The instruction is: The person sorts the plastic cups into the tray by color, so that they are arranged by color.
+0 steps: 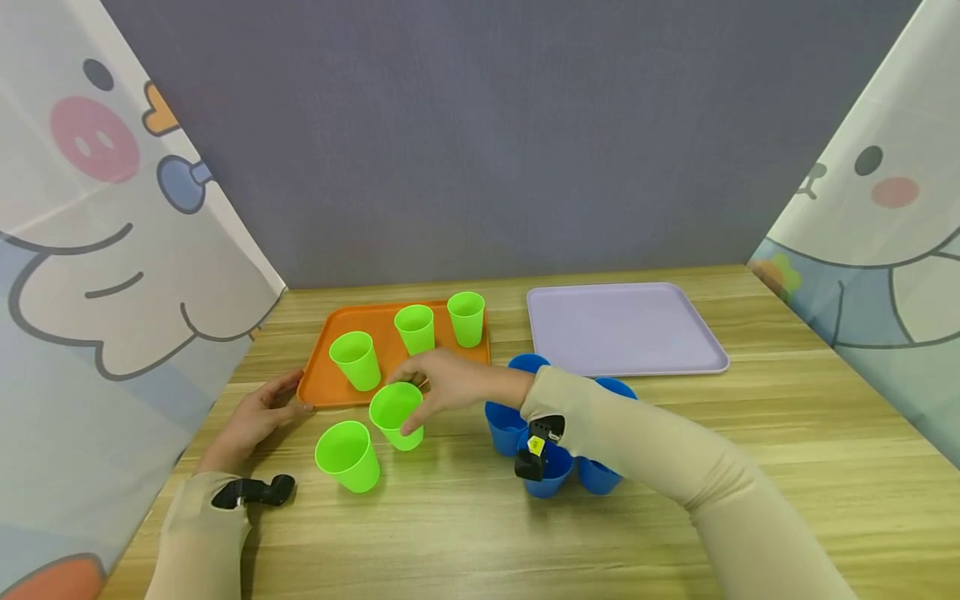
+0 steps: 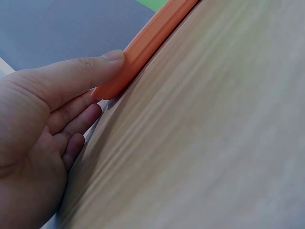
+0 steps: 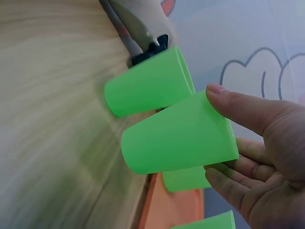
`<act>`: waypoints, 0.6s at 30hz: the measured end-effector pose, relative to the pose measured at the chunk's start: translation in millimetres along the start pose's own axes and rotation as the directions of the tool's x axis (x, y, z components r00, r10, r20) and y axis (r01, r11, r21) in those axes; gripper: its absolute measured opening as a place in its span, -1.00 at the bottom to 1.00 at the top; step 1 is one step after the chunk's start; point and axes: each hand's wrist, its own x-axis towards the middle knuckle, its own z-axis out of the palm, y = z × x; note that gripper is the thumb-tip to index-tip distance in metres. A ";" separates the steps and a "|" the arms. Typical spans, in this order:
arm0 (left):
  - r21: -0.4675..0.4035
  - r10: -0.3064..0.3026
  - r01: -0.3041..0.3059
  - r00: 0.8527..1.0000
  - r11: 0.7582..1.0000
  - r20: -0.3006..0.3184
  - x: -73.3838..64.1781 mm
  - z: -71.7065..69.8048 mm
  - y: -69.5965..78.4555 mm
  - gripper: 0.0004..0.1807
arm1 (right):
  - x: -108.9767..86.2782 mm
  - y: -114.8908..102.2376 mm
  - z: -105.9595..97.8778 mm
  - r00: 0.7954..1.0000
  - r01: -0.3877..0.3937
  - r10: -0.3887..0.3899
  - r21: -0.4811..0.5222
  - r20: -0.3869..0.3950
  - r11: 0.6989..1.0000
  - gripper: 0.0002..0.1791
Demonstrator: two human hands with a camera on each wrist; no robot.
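Note:
My right hand (image 1: 448, 382) grips a green cup (image 1: 392, 410) near its rim, thumb on the near side and fingers on the far side. In the right wrist view this cup (image 3: 178, 138) looks tilted; whether its base touches the table I cannot tell. Just left of it another green cup (image 1: 348, 458) stands on the table. Behind, an orange tray (image 1: 360, 321) bears three upright green cups (image 1: 356, 362). My left hand (image 1: 258, 418) holds that tray's front left corner; in the left wrist view the thumb lies on the orange rim (image 2: 138, 52), other fingers beside and behind the corner.
Several blue cups (image 1: 504, 427) stand right of centre, partly hidden under my right forearm. Behind them at the right lies a pale purple tray (image 1: 615, 329). A grey panel (image 1: 487, 150) rises along the table's back, with printed cloths (image 1: 112, 217) at both sides.

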 end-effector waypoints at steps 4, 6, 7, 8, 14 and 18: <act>-0.008 0.016 -0.016 1.000 1.000 -0.001 -0.4 0.5 0.8 -0.14 | 6.1 6.6 -3.7 0.999 -0.022 0.023 0.011 -0.033 1.000 -0.31; -0.006 0.014 -0.014 1.000 1.000 0.000 -0.8 0.5 1.5 -0.14 | 9.4 9.3 -5.2 0.998 -0.040 0.041 0.025 -0.048 0.999 -0.32; -0.006 0.012 -0.012 1.000 1.000 -0.001 -0.8 0.5 1.7 -0.14 | 11.1 10.4 -6.1 0.997 -0.044 0.046 0.030 -0.056 0.999 -0.32; -0.002 0.010 -0.010 1.000 1.000 -0.002 -0.9 0.5 1.9 -0.14 | 12.9 11.6 -6.8 0.996 -0.051 0.053 0.032 -0.067 0.998 -0.32; -0.002 -0.005 0.005 1.000 1.000 0.002 -1.4 0.5 3.3 -0.13 | 23.1 17.3 -11.5 0.988 -0.084 0.086 0.014 -0.130 0.996 -0.33; 0.001 -0.007 0.007 1.000 1.000 0.001 -1.1 0.3 4.2 -0.13 | 29.8 21.5 -12.8 0.981 -0.111 0.106 -0.016 -0.163 0.994 -0.32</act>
